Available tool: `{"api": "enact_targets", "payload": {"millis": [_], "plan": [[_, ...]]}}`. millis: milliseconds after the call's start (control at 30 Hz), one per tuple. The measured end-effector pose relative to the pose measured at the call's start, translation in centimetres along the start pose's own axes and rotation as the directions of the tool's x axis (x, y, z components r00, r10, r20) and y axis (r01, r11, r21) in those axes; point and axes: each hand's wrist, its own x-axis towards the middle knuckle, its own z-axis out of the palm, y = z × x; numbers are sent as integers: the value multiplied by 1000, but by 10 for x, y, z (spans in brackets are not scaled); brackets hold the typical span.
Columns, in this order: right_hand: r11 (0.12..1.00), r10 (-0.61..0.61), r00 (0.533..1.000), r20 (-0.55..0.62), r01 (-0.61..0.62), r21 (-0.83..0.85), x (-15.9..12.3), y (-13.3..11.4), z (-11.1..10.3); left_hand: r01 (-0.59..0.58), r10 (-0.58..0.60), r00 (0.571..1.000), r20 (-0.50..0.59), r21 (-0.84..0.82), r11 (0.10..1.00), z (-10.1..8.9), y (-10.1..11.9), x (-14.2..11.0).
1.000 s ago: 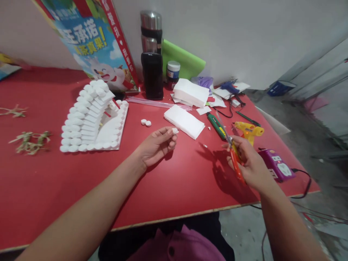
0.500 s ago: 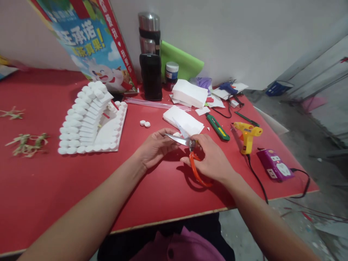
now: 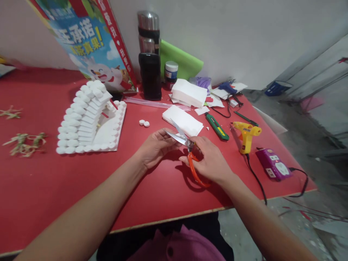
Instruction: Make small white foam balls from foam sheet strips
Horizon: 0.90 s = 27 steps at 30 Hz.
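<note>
My right hand (image 3: 210,157) grips orange-handled scissors (image 3: 196,173), their blades parted and pointing left. Close to the blades, my left hand (image 3: 159,146) has its fingers curled in a pinch. A small white piece shows by the blades and the left fingertips, but most of it is hidden. Behind both hands lies a stack of white paper sheets (image 3: 185,121). Two small white discs (image 3: 144,123) rest on the red tabletop to the left. Farther left stands a white stepped model (image 3: 91,121) edged with rounded white pieces.
On the right are a green cutter knife (image 3: 216,127), a yellow glue gun (image 3: 246,136) with its cord, and a purple power socket (image 3: 274,165). At the back stand a dark phone (image 3: 150,76), a steel flask (image 3: 148,25) and a printed box (image 3: 95,47). Straw figures (image 3: 25,145) lie far left.
The scissor blades look slightly closer together, and the right hand has shifted a little. Both hands remain in nearly the same place; the whole view has moved slightly.
</note>
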Motion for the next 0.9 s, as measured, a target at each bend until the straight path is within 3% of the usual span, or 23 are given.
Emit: {"api": "enact_targets", "payload": {"millis": [200, 467, 600, 767, 900], "plan": [[997, -77, 994, -79, 76, -11, -3, 2, 7, -26, 26, 1000, 18, 11, 1000, 2, 1, 0], [995, -102, 984, -148, 101, -14, -7, 4, 9, 27, -27, 1000, 8, -3, 1000, 0, -1, 0], [996, -56, 982, -179, 68, 64, -10, 2, 3, 61, -60, 997, 46, -17, 998, 1, 2, -2], [987, 84, 986, -147, -61, 151, -13, 2, -13, 111, -103, 990, 97, -78, 991, 3, 5, -4], [993, 26, 997, -66, -18, 117, -12, 7, -22, 131, -113, 987, 118, -153, 979, 0, 8, -2]]}}
